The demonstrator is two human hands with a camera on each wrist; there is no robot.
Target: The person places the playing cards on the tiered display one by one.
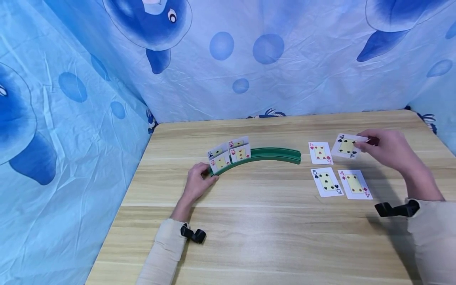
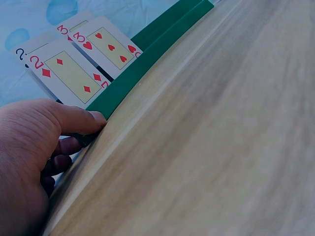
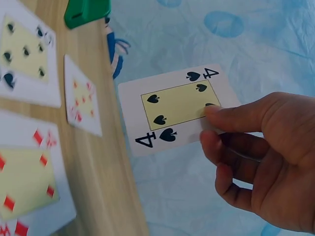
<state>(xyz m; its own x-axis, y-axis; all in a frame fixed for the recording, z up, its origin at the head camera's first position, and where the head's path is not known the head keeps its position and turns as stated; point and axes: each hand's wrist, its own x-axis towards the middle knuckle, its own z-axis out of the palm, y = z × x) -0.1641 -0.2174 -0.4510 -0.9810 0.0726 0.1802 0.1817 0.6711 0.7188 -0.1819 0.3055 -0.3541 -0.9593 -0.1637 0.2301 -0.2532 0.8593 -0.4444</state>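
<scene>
In the head view my left hand (image 1: 197,183) grips the left end of a curved green card holder (image 1: 276,155), thumb along its front wall. Two rows of playing cards lean in that end: a two of diamonds (image 2: 69,78) and a three of hearts (image 2: 106,46) in front, a black two (image 2: 22,53) and a red three (image 2: 64,27) partly hidden behind them. Over at the right, my right hand (image 1: 392,150) pinches a four of spades (image 3: 177,105) by one edge, thumb on its face. The card is raised and tilted in the right wrist view.
Face up on the wooden table (image 1: 263,229) lie a five of hearts (image 1: 320,153), a five of spades (image 1: 327,182) and a four of diamonds (image 1: 354,184), right of the holder. A blue patterned curtain (image 1: 242,67) hangs along the back and left edges.
</scene>
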